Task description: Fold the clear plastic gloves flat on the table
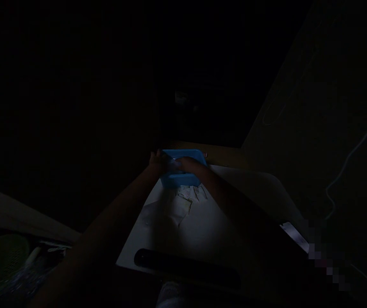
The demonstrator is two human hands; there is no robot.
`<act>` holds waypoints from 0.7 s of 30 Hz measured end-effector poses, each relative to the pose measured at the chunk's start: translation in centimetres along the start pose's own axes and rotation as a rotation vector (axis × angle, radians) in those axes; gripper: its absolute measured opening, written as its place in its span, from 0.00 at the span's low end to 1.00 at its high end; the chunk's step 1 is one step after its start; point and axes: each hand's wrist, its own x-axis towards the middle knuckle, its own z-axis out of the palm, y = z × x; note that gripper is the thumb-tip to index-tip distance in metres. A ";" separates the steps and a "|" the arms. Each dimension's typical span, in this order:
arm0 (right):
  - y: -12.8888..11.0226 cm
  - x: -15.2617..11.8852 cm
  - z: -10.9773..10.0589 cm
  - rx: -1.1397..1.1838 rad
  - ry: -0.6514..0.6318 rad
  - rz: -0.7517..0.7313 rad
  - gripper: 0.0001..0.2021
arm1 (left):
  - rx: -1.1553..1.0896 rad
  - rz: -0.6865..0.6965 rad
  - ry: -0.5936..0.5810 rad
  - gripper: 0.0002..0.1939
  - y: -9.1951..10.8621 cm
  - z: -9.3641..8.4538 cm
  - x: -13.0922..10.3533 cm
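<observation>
Both arms stretch forward in dim light to a blue plastic basket at the far end of a white tabletop. My left hand is at its left rim, fingers curled and partly lost in shadow. Over the basket, my right hand reaches in from the right, its fingers closed together. Between the hands is a pale, slightly shiny thing, perhaps clear plastic, too dark to name. Several torn or folded paper pieces lie on the table in front of the basket.
A long dark bar-shaped object lies along the near edge of the white table. A phone-like lit slab is at the right. A white cable hangs on the right wall. A green perforated basket stands at lower left.
</observation>
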 end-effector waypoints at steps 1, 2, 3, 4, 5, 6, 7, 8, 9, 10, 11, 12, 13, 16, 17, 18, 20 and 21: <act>0.0 0.0 0.0 -0.003 -0.029 -0.003 0.15 | 0.021 -0.002 -0.013 0.22 0.1 0.0 0.0; 0.0 0.0 0.1 -0.005 -0.052 -0.009 0.15 | 0.048 -0.007 -0.031 0.22 0.2 0.1 0.0; 0.0 0.0 0.0 -0.007 -0.067 -0.012 0.15 | 0.074 -0.014 -0.051 0.22 0.2 0.1 0.1; 0.1 0.1 0.0 -0.009 -0.077 -0.011 0.15 | 0.087 -0.018 -0.062 0.22 0.3 0.1 0.1; 0.1 0.1 0.0 -0.010 -0.088 -0.006 0.15 | 0.093 -0.018 -0.069 0.22 0.4 0.2 0.2; 0.2 0.1 0.0 -0.010 -0.100 0.004 0.15 | 0.096 -0.019 -0.070 0.23 0.5 0.3 0.3; 0.3 0.2 0.1 -0.009 -0.109 0.015 0.15 | 0.093 -0.021 -0.070 0.23 0.5 0.4 0.4; 0.4 0.2 0.2 -0.006 -0.116 0.025 0.15 | 0.086 -0.024 -0.062 0.24 0.6 0.5 0.6; 0.4 0.3 0.3 -0.005 -0.123 0.034 0.15 | 0.081 -0.026 -0.057 0.24 0.6 0.6 0.7; 0.5 0.5 0.4 -0.005 -0.126 0.041 0.15 | 0.083 -0.030 -0.059 0.24 0.6 0.7 0.8; 0.6 0.6 0.6 -0.004 -0.127 0.045 0.14 | 0.092 -0.036 -0.070 0.24 0.7 0.7 0.9; 0.6 0.7 0.7 -0.002 -0.126 0.046 0.14 | 0.103 -0.041 -0.079 0.24 0.7 0.7 0.9; 0.7 0.8 0.9 0.001 -0.122 0.047 0.14 | 0.113 -0.045 -0.092 0.23 0.8 0.7 0.9; 0.7 0.9 1.0 0.014 -0.097 0.050 0.14 | 0.104 -0.044 -0.095 0.21 0.9 0.4 0.8; 0.7 0.9 0.9 0.018 -0.085 0.050 0.13 | 0.089 -0.042 -0.085 0.20 1.0 0.3 0.7; 0.7 0.8 0.6 0.021 -0.070 0.052 0.13 | 0.074 -0.043 -0.074 0.19 0.9 0.2 0.6; 0.8 0.4 -0.1 0.020 -0.024 0.059 0.14 | 0.042 -0.044 -0.050 0.19 0.8 -0.2 0.3; 0.8 0.1 -0.6 0.019 0.020 0.064 0.14 | 0.027 -0.043 -0.037 0.19 0.6 -0.5 0.1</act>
